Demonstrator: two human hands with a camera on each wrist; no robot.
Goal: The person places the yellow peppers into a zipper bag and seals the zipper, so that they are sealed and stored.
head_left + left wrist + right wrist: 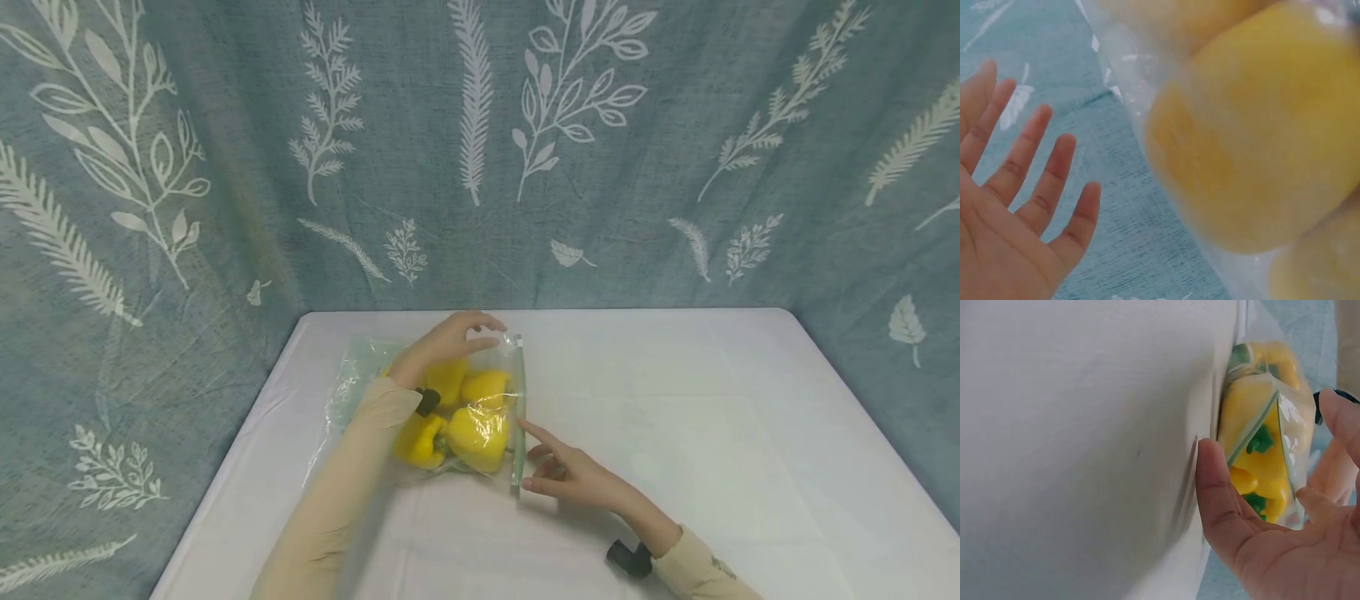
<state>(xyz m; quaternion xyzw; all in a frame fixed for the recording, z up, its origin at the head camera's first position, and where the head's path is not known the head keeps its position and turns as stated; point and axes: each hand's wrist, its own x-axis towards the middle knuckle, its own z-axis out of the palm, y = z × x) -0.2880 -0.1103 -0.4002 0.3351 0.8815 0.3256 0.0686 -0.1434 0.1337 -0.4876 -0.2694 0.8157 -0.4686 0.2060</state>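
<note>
A clear zip bag [360, 367] with a green strip [520, 387] along its mouth lies on the table, several yellow bell peppers [476, 437] inside. My left hand [450, 336] reaches over the bag, thumb and forefinger close to the far end of the strip. In the left wrist view that hand [1025, 219] has its fingers spread, with nothing between them. Near the strip's closer end is my right hand [570, 475], forefinger extended to it. The right wrist view shows the mouth parted between two green strips [1254, 428], with green pepper stems [1260, 439] visible through it.
A white cloth covers the table [675, 400]. Blue-green curtains [420, 167] with white leaf patterns hang behind it and at both sides. Each wrist carries a black camera, such as the right one [628, 558].
</note>
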